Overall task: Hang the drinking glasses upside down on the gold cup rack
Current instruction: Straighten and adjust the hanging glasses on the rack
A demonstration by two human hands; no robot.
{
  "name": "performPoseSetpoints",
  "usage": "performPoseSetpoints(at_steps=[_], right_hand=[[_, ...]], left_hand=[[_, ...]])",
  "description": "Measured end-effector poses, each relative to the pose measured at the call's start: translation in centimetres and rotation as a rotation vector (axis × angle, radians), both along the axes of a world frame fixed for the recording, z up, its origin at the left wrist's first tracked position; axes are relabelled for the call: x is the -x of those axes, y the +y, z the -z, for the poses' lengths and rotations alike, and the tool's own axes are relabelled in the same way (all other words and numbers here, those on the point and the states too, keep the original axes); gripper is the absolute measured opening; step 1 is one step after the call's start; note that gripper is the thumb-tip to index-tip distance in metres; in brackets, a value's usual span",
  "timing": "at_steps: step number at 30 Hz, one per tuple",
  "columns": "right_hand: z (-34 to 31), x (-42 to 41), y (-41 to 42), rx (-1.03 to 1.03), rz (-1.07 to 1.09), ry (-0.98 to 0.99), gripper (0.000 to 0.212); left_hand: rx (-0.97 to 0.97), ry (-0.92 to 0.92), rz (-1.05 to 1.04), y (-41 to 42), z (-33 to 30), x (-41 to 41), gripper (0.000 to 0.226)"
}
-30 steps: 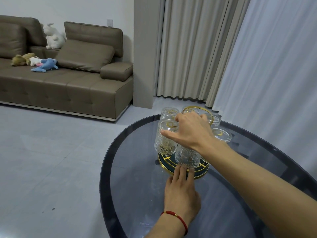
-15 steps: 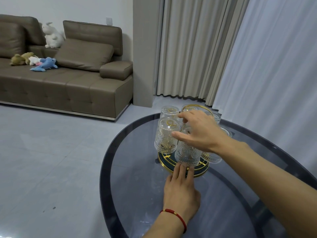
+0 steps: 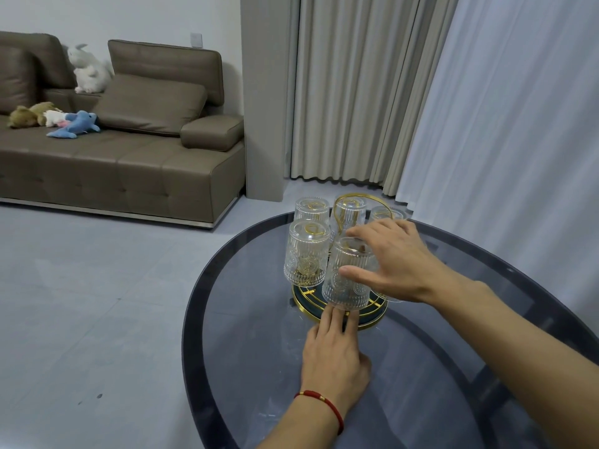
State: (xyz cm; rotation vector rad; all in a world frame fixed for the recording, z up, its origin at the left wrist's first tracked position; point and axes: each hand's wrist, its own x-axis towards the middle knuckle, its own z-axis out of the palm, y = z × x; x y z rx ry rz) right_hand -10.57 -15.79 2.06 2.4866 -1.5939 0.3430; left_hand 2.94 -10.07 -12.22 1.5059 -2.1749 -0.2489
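Note:
The gold cup rack [image 3: 372,198] stands on its round gold-rimmed base [image 3: 308,312] on the dark glass table [image 3: 223,322]. Several ribbed clear glasses hang upside down on it: one at the left [image 3: 306,254], three at the back [image 3: 311,209], and the front glass [image 3: 343,288]. My right hand [image 3: 400,260] grips the front glass, thumb on its side and fingers over its upturned bottom. Another glass is partly hidden under that wrist. My left hand [image 3: 334,354] lies flat on the table, with its fingertips touching the base's front rim.
The table's curved edge runs close on the left, with grey floor beyond. A brown sofa [image 3: 129,157] with plush toys stands at the far left. Curtains [image 3: 486,108] hang behind and to the right of the table.
My right hand has moved right and down, from the top of the left glass to the front glass. My left hand has stayed at the base.

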Motion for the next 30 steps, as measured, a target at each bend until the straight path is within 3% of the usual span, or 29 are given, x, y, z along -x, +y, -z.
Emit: performPoseSetpoints(at_steps=[7,23,30], right_hand=[[-0.1,0.4,0.3,-0.004,-0.032,-0.131,0.085],[0.5,0.3,1.0,0.002,-0.041,-0.111,0.089],[0.3,1.0,3.5,0.077,-0.092,-0.213,0.069]], left_hand=[[0.010,0.013,0.000,0.1,0.0,0.0,0.069],[-0.004,-0.053,0.052,0.7,-0.3,-0.6,0.074],[-0.054,-0.126,0.203,4.2,-3.4,-1.8,0.067]])
